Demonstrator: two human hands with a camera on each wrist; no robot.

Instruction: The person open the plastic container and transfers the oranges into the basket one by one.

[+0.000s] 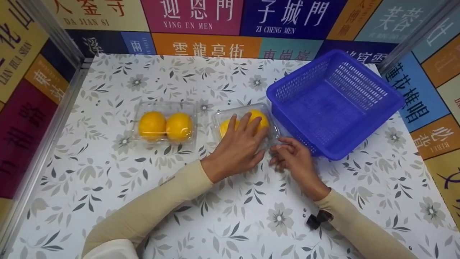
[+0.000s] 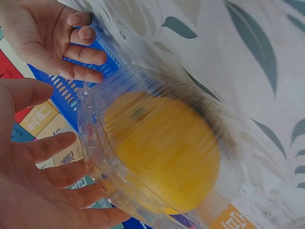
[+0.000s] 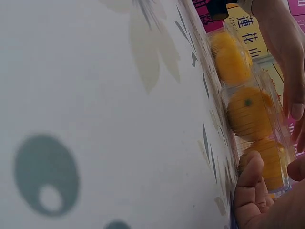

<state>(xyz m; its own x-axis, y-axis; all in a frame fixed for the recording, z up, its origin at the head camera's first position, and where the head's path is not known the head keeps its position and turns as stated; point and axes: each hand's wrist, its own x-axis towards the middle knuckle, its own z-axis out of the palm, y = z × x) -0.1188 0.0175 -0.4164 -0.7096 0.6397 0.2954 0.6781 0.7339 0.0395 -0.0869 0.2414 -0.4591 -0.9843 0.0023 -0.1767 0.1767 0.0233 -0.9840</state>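
Note:
Spread over a clear plastic clamshell box (image 1: 241, 108) with two oranges (image 1: 259, 118) inside is my left hand (image 1: 237, 149), its fingers extended across the lid. In the left wrist view, its fingertips are right at the box's ridged edge, and one orange (image 2: 167, 152) shows through the plastic. My right hand (image 1: 296, 162) is at the box's near right corner, fingers loosely bent, with nothing held in them. The right wrist view has its fingers (image 3: 250, 183) beside the box's end. A second clear box (image 1: 165, 105) with two oranges (image 1: 152, 125) lies to the left.
A blue plastic basket (image 1: 323, 104) stands right of the nearer box, close against its side, with no fruit inside. The table (image 1: 222, 223) has a leaf-and-flower cover. Printed panels (image 1: 194, 21) wall in the back and both sides.

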